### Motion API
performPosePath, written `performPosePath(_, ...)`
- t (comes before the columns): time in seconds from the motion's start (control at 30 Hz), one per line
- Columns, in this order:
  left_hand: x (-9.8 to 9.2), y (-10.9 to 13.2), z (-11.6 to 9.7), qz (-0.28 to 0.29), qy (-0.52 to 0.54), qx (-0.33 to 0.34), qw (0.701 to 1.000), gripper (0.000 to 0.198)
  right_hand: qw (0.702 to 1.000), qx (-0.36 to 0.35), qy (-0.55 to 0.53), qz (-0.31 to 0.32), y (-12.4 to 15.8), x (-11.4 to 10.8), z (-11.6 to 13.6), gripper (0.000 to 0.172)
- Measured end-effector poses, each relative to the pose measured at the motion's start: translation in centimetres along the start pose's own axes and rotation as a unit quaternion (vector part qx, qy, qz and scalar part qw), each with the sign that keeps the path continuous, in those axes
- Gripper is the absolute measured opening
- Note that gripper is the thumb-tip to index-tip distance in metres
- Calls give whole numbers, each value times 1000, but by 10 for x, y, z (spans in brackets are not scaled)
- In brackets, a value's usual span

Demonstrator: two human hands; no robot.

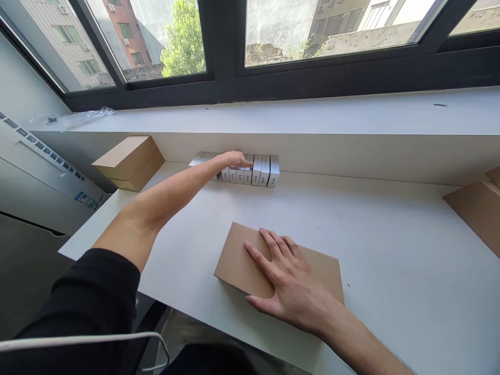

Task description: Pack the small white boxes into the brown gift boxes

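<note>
I'm touching the white cartons (261, 171) with my left hand (233, 159), fingers open; they're likely light and stiff, best pinched by the sides. My right hand (291, 286) is lying flat and open on the brown box (236, 260).

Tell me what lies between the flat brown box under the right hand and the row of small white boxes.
Nothing: the head view shows only bare white table between the flat brown box and the row of small white boxes.
</note>
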State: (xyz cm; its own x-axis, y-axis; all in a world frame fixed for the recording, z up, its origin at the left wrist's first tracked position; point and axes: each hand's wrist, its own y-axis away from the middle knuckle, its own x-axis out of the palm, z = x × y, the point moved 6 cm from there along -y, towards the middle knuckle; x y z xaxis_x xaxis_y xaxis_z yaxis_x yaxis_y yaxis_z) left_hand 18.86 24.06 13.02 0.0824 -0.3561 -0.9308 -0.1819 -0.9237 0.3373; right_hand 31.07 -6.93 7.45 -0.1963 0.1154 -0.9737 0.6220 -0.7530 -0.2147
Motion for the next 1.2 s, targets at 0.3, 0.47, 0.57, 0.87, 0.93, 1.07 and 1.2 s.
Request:
performPosePath(0.3,5,-5,-2,-16,17,-26,999,83,1000,3,9,16,-1,-2,1,90)
performPosePath(0.47,6,0,-1,-8,25,-32,999,88,999,10,11,30,-2,-4,2,90)
performPosePath(0.57,8,2,2,-3,27,-24,999,91,999,15,8,39,-2,-4,3,90)
performPosePath(0.87,8,2,5,-17,26,-16,999,95,998,22,-13,50,-3,-4,3,90)
performPosePath(0.93,8,2,6,-22,22,-20,999,95,998,22,-13,52,-3,-4,2,90)
performPosePath(1.07,9,0,7,-19,19,-18,999,94,998,23,-11,55,-3,-5,3,89)
performPosePath(1.2,12,-7,9,-28,10,-19,999,101,998,26,-10,53,-3,-6,3,89)
